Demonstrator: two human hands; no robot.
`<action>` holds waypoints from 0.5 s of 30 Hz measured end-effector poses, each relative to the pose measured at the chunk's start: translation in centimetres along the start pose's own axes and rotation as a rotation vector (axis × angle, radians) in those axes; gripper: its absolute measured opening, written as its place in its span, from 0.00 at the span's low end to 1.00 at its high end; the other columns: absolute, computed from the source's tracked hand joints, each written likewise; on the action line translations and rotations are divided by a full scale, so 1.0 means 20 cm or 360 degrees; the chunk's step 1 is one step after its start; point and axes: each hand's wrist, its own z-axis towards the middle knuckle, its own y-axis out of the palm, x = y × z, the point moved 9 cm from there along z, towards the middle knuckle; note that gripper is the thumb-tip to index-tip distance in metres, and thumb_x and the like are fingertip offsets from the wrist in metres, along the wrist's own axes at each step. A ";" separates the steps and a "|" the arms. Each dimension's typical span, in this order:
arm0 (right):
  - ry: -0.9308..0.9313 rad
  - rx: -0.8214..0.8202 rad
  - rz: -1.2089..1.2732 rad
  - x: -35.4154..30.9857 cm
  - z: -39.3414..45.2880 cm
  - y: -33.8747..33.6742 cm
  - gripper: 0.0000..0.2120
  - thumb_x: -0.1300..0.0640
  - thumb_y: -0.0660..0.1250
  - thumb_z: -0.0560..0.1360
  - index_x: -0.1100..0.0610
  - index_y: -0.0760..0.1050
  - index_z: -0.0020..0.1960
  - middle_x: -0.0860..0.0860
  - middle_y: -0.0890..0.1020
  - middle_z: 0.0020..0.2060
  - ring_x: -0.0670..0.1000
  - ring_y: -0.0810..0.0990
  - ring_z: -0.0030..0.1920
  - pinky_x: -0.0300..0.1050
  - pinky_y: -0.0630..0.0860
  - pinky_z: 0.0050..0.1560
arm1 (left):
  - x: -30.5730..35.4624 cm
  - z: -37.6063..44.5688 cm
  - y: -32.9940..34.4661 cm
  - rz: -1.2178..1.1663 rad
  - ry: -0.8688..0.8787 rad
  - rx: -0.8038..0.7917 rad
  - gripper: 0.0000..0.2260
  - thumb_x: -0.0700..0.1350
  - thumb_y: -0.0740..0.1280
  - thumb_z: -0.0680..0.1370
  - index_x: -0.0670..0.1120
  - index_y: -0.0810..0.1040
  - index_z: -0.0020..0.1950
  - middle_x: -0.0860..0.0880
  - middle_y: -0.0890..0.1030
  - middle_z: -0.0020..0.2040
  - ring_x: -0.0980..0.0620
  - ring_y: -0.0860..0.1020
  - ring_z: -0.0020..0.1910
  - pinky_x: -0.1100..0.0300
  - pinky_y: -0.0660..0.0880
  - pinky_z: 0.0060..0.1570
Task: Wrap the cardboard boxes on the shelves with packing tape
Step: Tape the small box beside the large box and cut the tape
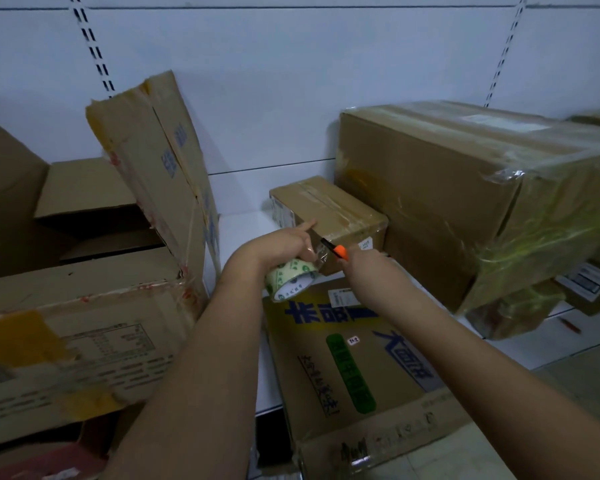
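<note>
Small box (329,221): I see it on the white shelf (243,230), atop a flat printed carton (347,358), beside a large film-wrapped box (465,188).
Left hand (284,244): I log it gripping the tape roll (290,280), forefinger out and touching the small box.
Right hand (359,259): curled round an orange-handled cutter (336,250), blade at the stretched tape.
Left side: open torn cartons (146,174).

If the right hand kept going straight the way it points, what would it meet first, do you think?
Probably the small box: the right hand points its orange cutter at the near corner, where stretched tape lies. Depth is unclear.
</note>
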 end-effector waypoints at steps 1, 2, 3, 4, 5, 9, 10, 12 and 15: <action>0.0026 -0.0032 0.0002 0.00 0.00 0.00 0.09 0.60 0.61 0.82 0.59 0.69 0.61 0.54 0.77 0.41 0.53 0.72 0.35 0.45 0.63 0.27 | 0.00 0.01 0.00 0.0034 -0.0009 -0.0033 0.07 0.36 0.68 0.78 0.39 0.75 0.40 0.55 0.52 0.81 0.51 0.58 0.78 0.56 0.58 0.73; 0.0049 -0.0062 0.0010 0.00 0.00 0.00 0.09 0.60 0.61 0.82 0.59 0.69 0.61 0.53 0.75 0.39 0.52 0.72 0.34 0.45 0.64 0.27 | 0.00 0.01 0.00 0.0045 -0.0020 -0.0060 0.06 0.36 0.67 0.78 0.38 0.75 0.41 0.55 0.51 0.81 0.49 0.57 0.78 0.53 0.58 0.75; 0.0056 -0.0081 0.0007 0.00 -0.01 0.00 0.09 0.61 0.60 0.82 0.59 0.69 0.62 0.52 0.73 0.36 0.51 0.70 0.32 0.45 0.63 0.28 | 0.00 0.01 0.01 0.0038 -0.0028 -0.0077 0.07 0.35 0.66 0.78 0.39 0.75 0.40 0.55 0.51 0.81 0.48 0.55 0.79 0.51 0.57 0.76; 0.0046 -0.0081 -0.0003 -0.01 -0.03 0.00 0.09 0.62 0.60 0.82 0.60 0.68 0.62 0.52 0.70 0.34 0.50 0.69 0.31 0.44 0.62 0.28 | 0.00 0.01 0.01 0.0017 -0.0030 -0.0087 0.09 0.35 0.66 0.79 0.40 0.74 0.39 0.56 0.50 0.82 0.48 0.53 0.79 0.50 0.56 0.76; 0.0019 -0.0067 -0.0006 -0.02 -0.05 0.00 0.10 0.63 0.59 0.82 0.60 0.68 0.63 0.51 0.68 0.34 0.50 0.69 0.30 0.44 0.63 0.28 | 0.00 0.01 0.01 -0.0016 -0.0026 -0.0090 0.10 0.35 0.66 0.79 0.41 0.74 0.37 0.56 0.50 0.82 0.48 0.52 0.80 0.49 0.55 0.77; 0.0063 -0.0064 0.0087 -0.08 -0.03 0.06 0.10 0.61 0.59 0.82 0.60 0.69 0.62 0.53 0.75 0.42 0.55 0.78 0.42 0.47 0.71 0.39 | -0.01 0.00 0.02 -0.0074 -0.0008 -0.0079 0.12 0.33 0.65 0.79 0.42 0.72 0.36 0.56 0.50 0.81 0.50 0.54 0.79 0.51 0.57 0.76; 0.0089 -0.0068 0.0112 -0.09 -0.02 0.08 0.10 0.62 0.59 0.82 0.60 0.69 0.62 0.55 0.78 0.47 0.56 0.80 0.46 0.47 0.71 0.40 | -0.01 0.00 0.03 -0.0074 -0.0008 -0.0082 0.11 0.33 0.65 0.78 0.42 0.73 0.36 0.56 0.50 0.81 0.50 0.54 0.79 0.53 0.57 0.75; 0.0074 -0.0112 0.0122 -0.12 0.00 0.12 0.09 0.63 0.58 0.81 0.60 0.70 0.61 0.56 0.79 0.53 0.56 0.81 0.52 0.47 0.71 0.42 | -0.02 0.00 0.03 -0.0084 -0.0010 -0.0046 0.08 0.32 0.65 0.78 0.39 0.76 0.38 0.55 0.50 0.81 0.49 0.54 0.79 0.54 0.59 0.75; 0.0064 -0.0339 0.0067 -0.09 -0.04 0.25 0.08 0.64 0.59 0.81 0.60 0.72 0.60 0.57 0.80 0.53 0.55 0.78 0.46 0.47 0.71 0.43 | -0.02 0.00 0.02 -0.0291 -0.0005 0.0050 0.12 0.31 0.64 0.78 0.39 0.75 0.35 0.58 0.53 0.81 0.47 0.58 0.78 0.51 0.70 0.67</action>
